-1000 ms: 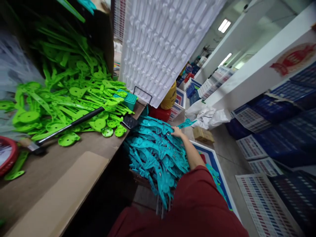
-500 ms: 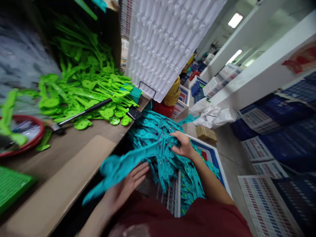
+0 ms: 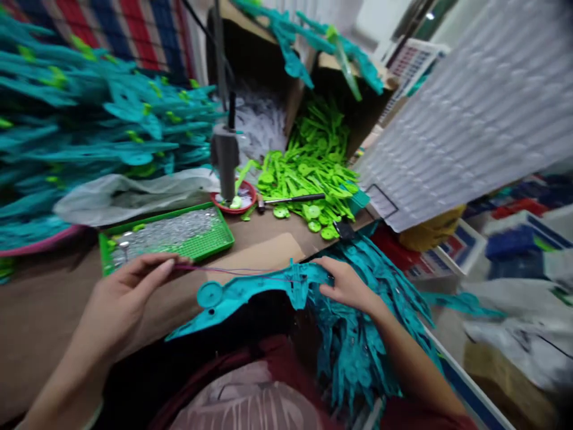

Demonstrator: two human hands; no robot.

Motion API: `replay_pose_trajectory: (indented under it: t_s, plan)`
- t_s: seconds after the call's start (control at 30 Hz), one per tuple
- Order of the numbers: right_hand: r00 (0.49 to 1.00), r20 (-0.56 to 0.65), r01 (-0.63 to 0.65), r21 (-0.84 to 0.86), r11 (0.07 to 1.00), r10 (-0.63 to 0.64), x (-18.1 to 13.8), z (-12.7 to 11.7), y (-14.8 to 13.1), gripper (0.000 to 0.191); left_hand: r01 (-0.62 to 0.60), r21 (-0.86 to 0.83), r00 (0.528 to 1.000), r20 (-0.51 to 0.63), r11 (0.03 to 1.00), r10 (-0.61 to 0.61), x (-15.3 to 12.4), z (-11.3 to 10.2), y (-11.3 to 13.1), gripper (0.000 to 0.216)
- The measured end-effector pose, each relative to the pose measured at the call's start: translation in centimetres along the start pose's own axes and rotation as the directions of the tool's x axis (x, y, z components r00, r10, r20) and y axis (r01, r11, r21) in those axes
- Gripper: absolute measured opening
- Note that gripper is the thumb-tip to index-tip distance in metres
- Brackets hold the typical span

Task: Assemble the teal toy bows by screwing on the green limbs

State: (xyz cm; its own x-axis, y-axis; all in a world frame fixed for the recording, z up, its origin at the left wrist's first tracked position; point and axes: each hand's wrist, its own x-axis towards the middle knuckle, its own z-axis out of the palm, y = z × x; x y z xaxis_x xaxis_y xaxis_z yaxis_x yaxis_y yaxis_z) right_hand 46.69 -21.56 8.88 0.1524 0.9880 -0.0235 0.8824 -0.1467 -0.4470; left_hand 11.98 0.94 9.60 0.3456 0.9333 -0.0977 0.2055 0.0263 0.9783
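My right hand (image 3: 347, 285) is closed around the right end of a long teal plastic piece (image 3: 250, 291), which has a round disc and a pointed tip at its left. From an upright part of this piece, a thin purple band (image 3: 201, 269) stretches leftward. My left hand (image 3: 129, 292) pinches the band's other end between thumb and fingers, apart from the teal piece. More teal pieces (image 3: 358, 346) hang in a heap below and behind my right hand.
A green tray (image 3: 215, 242) of small metal parts lies on the bench (image 3: 179, 310). Beyond it are a red bowl (image 3: 250, 206), a hammer (image 3: 290, 199), lime-green pieces (image 3: 308, 173) and a grey press head (image 3: 225, 155). A teal pile (image 3: 111, 119) rises at left.
My view has swung left. My left hand has moved left from under the teal piece and now draws out the purple band. My right hand stays on the teal piece, now above the bench edge.
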Motion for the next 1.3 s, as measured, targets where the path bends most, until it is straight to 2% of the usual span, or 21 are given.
replay_pose_trajectory:
  t_s: [0.1,0.17,0.23,0.3,0.4,0.43,0.5,0.57,0.6,0.67,0.73,0.77,0.8,0.83,0.9,0.97,1.0,1.07,1.13,1.23,1.3]
  plan:
    - [0.989,0.095,0.114,0.025,0.993,-0.116,6.7,2.2,-1.4,0.051,0.039,0.285,0.966,-0.256,0.958,0.037,-1.9,-5.1,-0.7,0.042]
    - [0.969,0.168,0.178,0.031,0.984,-0.181,10.2,3.3,-2.6,0.05,0.05,0.377,0.96,-0.272,0.925,0.059,-3.2,-7.0,-1.5,0.055]
    - [0.94,0.235,0.246,0.033,0.969,-0.247,12.5,4.0,-3.9,0.052,-0.001,0.432,0.969,-0.224,0.902,0.109,-4.4,-7.8,-2.3,0.068]
    - [0.909,0.251,0.337,0.026,0.941,-0.333,13.8,4.3,-5.8,0.061,-0.025,0.432,0.97,-0.207,0.901,0.126,-5.4,-7.4,-2.8,0.07]
    - [0.862,0.187,0.477,0.019,0.879,-0.472,14.6,5.3,-10.0,0.081,0.029,0.233,0.97,-0.243,0.972,0.03,-6.3,-5.2,-2.6,0.06]
    - [0.844,0.166,0.513,0.032,0.858,-0.511,14.8,6.0,-11.7,0.078,0.033,0.13,0.973,-0.231,0.991,-0.002,-6.4,-4.2,-2.2,0.057]
    - [0.817,0.121,0.55,0.128,0.825,-0.564,15.2,7.6,-14.5,0.054,0.007,-0.083,0.985,-0.171,0.997,-0.021,-6.5,-2.5,-1.5,0.053]
    - [0.855,0.018,0.483,0.336,0.809,-0.518,15.8,8.9,-15.7,0.028,-0.032,-0.235,0.993,-0.118,0.972,0.004,-6.5,-1.5,-0.9,0.051]
    - [0.898,-0.043,0.404,0.478,0.78,-0.438,16.0,9.2,-15.5,0.022,-0.045,-0.273,0.994,-0.11,0.961,0.015,-6.4,-1.4,-0.8,0.052]
    - [0.974,-0.127,0.217,0.745,0.63,-0.186,16.2,8.8,-13.7,0.015,-0.056,-0.296,0.992,-0.124,0.953,0.019,-6.0,-1.8,-1.0,0.054]
    - [0.985,-0.165,0.128,0.884,0.449,0.045,15.8,7.7,-11.1,0.01,-0.044,-0.335,0.984,-0.175,0.941,-0.017,-5.3,-2.6,-1.6,0.054]
    - [0.971,-0.204,0.138,0.902,0.409,0.122,15.5,7.0,-10.1,0.008,-0.042,-0.371,0.979,-0.203,0.928,-0.037,-4.9,-2.9,-1.8,0.052]
    - [0.951,-0.26,0.168,0.888,0.428,0.165,15.0,6.5,-9.4,0.007,-0.048,-0.414,0.973,-0.226,0.909,-0.051,-4.4,-2.9,-2.0,0.049]
    - [0.934,-0.316,0.197,0.845,0.498,0.166,14.6,6.2,-9.3,0.008,-0.055,-0.456,0.97,-0.234,0.888,-0.06,-4.0,-2.8,-1.9,0.046]
    - [0.934,-0.355,0.231,0.677,0.699,0.035,13.7,6.5,-10.3,0.027,-0.055,-0.529,0.978,-0.2,0.847,-0.061,-3.5,-2.1,-1.4,0.043]
    - [0.954,-0.239,0.277,0.469,0.839,-0.181,13.2,7.6,-12.4,0.057,-0.035,-0.571,0.99,-0.132,0.821,-0.05,-3.5,-1.2,-0.5,0.044]
    - [0.952,-0.159,0.305,0.416,0.857,-0.262,13.0,8.3,-13.4,0.062,-0.025,-0.579,0.993,-0.107,0.815,-0.046,-3.7,-0.8,0.0,0.045]
    - [0.953,-0.086,0.293,0.5,0.815,-0.29,13.0,9.4,-14.8,0.044,-0.037,-0.573,0.992,-0.118,0.819,-0.038,-4.0,-0.5,0.5,0.046]
    - [0.979,-0.095,0.195,0.689,0.698,-0.179,13.2,9.8,-14.8,0.02,-0.065,-0.551,0.979,-0.195,0.832,-0.053,-4.2,-0.9,0.4,0.042]
    - [0.993,-0.115,0.1,0.853,0.513,-0.003,13.8,9.1,-12.9,0.012,-0.042,-0.457,0.935,-0.332,0.888,-0.126,-4.3,-2.2,-0.8,0.02]
    - [0.987,-0.111,0.067,0.939,0.337,0.114,14.3,8.4,-11.3,0.01,0.04,-0.318,0.919,-0.36,0.947,-0.16,-4.3,-3.3,-1.9,0.015]
